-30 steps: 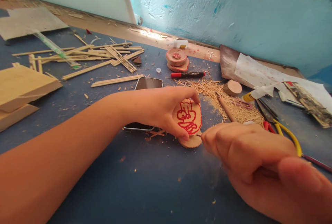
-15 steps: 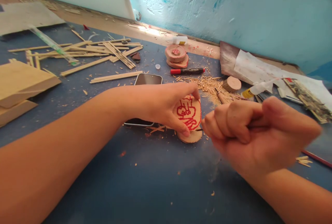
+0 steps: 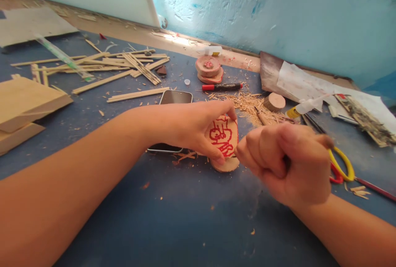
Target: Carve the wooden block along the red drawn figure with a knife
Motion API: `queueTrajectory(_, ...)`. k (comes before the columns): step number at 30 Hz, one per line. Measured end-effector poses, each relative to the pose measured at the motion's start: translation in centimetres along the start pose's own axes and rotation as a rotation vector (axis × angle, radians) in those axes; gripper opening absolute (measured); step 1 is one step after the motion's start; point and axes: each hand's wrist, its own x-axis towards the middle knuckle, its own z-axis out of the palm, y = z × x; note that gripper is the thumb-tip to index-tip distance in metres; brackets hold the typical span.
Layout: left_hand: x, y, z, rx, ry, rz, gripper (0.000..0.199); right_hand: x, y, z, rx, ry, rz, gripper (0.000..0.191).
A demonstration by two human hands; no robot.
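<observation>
My left hand (image 3: 198, 128) grips a wood slice (image 3: 223, 135) between its thumb and fingers. The slice's upper face carries a figure drawn in red lines, with a red rim. Under its near edge lies a second, bare wood slice (image 3: 227, 165). My right hand (image 3: 278, 159) is closed in a fist around a carving tool, whose brown handle end (image 3: 325, 140) sticks out on the right. The tool's tip is hidden behind my fingers, close to the slice's right edge. A phone (image 3: 176, 97) lies partly under my left forearm and hand.
Wood shavings (image 3: 241, 102), a marker (image 3: 222, 87), another wood slice (image 3: 274, 102) and two stacked painted slices (image 3: 209, 69) lie beyond my hands. Scissors (image 3: 345, 164) and a glue bottle (image 3: 301, 107) are right. Wooden sticks (image 3: 120, 62) and cardboard (image 3: 29, 102) are left.
My right fist has turned and drawn slightly left against the slice. The tool's dark tip, visible before, is now covered, and the scissors have come into view. My left hand keeps its hold.
</observation>
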Motion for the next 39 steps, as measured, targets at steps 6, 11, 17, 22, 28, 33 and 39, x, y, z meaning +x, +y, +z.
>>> queueTrajectory(6, 0.1, 0.5, -0.4, 0.020, -0.049, -0.053, 0.084, -1.9, 1.3, 0.3, -0.281, -0.185, -0.283, 0.065)
queueTrajectory(11, 0.3, 0.3, -0.6, -0.002, -0.113, -0.070, 0.092, -0.8, 0.8, 0.2, -0.151, -0.022, -0.105, 0.064)
queueTrajectory(17, 0.3, 0.4, -0.6, 0.001, -0.108, -0.067, 0.089, -1.1, 2.6, 0.0, -0.312, -0.158, -0.262, 0.057)
queueTrajectory(22, 0.3, 0.6, -0.6, -0.052, -0.096, -0.065, 0.084, -0.4, 1.7, -0.2, -0.253, -0.108, -0.051, 0.057)
queueTrajectory(28, 0.3, 0.8, -0.6, -0.038, -0.116, -0.128, 0.090, -0.6, -3.4, 0.3, -0.214, 0.014, -0.043, 0.068)
queueTrajectory(33, 0.4, 0.3, -0.5, -0.056, -0.113, -0.084, 0.089, -1.0, -1.1, 0.2, -0.278, -0.040, -0.073, 0.064)
queueTrajectory(39, 0.3, -0.2, -0.4, -0.069, -0.105, -0.073, 0.085, -0.5, 0.7, -0.8, -0.179, -0.141, -0.034, 0.064)
